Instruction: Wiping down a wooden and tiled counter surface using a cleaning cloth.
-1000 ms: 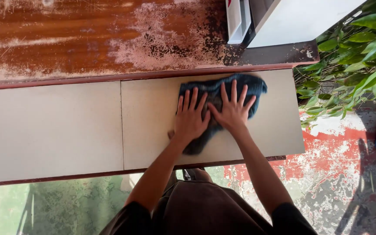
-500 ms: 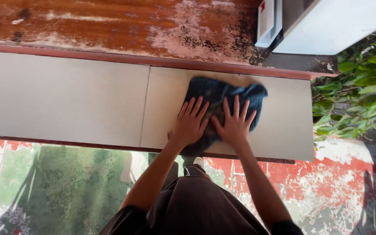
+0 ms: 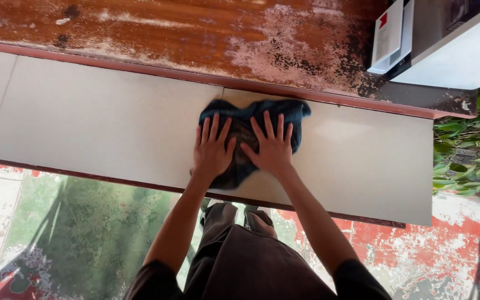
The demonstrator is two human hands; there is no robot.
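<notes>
A dark blue cloth (image 3: 294, 110) lies crumpled on a long pale tiled ledge (image 3: 95, 122), near the joint between two tiles. My left hand (image 3: 213, 151) and my right hand (image 3: 272, 148) both press flat on the cloth, fingers spread, side by side. Much of the cloth is hidden under my palms; its far edge and right corner stick out beyond my fingertips.
Behind the ledge runs a worn red-brown surface (image 3: 206, 39) with pale peeling patches. A white box-like object (image 3: 445, 44) stands at the back right. Green leaves (image 3: 473, 144) fill the right edge. Below the ledge is a stained red and green floor (image 3: 73, 233).
Both hands have slid the cloth leftward along the ledge, from the right tile toward the tile joint. The view has shifted too.
</notes>
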